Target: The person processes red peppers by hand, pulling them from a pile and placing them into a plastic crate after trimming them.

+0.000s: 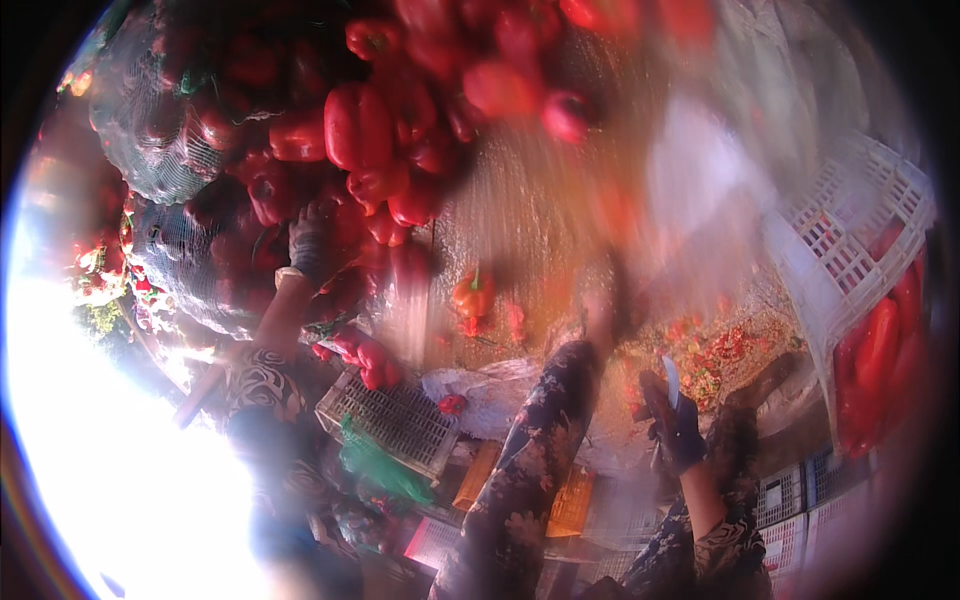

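My left hand, in a grey glove, reaches into a heap of red bell peppers. Its fingers lie against dim peppers, and I cannot tell if they grip one. A dark glove covers my right hand, low on the right side. It is closed around a small knife with its pale curved blade pointing up. Between the hands, an orange-red pepper with a green stem lies on the wet, littered surface. Red scraps and seeds are spread beyond the knife.
Mesh sacks of peppers bulge at the left. A white plastic crate stands at the right, near long red peppers. My patterned trouser leg crosses the foreground. Beside it are a grey crate and green netting.
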A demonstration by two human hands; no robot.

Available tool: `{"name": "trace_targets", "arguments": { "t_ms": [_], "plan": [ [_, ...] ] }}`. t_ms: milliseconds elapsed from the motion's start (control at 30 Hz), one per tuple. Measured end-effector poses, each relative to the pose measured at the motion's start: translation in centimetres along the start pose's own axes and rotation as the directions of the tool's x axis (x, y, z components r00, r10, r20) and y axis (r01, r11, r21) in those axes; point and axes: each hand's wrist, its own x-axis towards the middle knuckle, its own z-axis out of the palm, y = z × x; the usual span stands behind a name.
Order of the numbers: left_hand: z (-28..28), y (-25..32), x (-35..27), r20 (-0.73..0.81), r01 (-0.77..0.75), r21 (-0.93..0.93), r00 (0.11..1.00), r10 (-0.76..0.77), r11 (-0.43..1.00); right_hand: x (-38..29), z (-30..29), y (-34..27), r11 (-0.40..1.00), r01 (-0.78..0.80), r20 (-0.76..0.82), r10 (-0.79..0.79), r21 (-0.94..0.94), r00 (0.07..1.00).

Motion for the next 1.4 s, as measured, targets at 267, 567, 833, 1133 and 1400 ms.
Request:
{"name": "trace_targets", "arguments": {
  "t_ms": [267, 567, 833, 1133, 1400],
  "plan": [
    [0.1, 24.5, -6.4, 0.233, 0.241, -0.948, 0.971, -0.063, 0.208, -6.7, 0.7, -9.3, 0.992, 0.118, 0.195, -0.125, 0.049, 0.973],
    [-7.2, 42.0, -6.9, 0.053, 0.051, -0.997, 0.998, 0.029, 0.051, -10.5, -4.9, -8.2, 0.876, 0.384, 0.124, -0.363, -0.292, 0.923],
    [-8.9, 49.8, -8.6, 0.446, 0.283, -0.635, 0.894, -0.042, -0.719, -11.0, -9.0, -4.4, 0.899, 0.298, 0.127, -0.271, -0.322, 0.954],
    [-4.8, 50.0, -8.4, 0.218, 0.179, -0.970, 0.941, -0.258, -0.166, -11.4, -10.5, 6.1, 0.906, 0.417, 0.159, -0.403, -0.069, 0.901],
    [0.2, 49.4, -10.3, 0.401, 0.397, -0.916, 0.914, -0.067, -0.061, -10.7, -12.9, -1.6, 0.820, 0.415, -0.085, -0.417, 0.393, 0.905]
  ]
}}
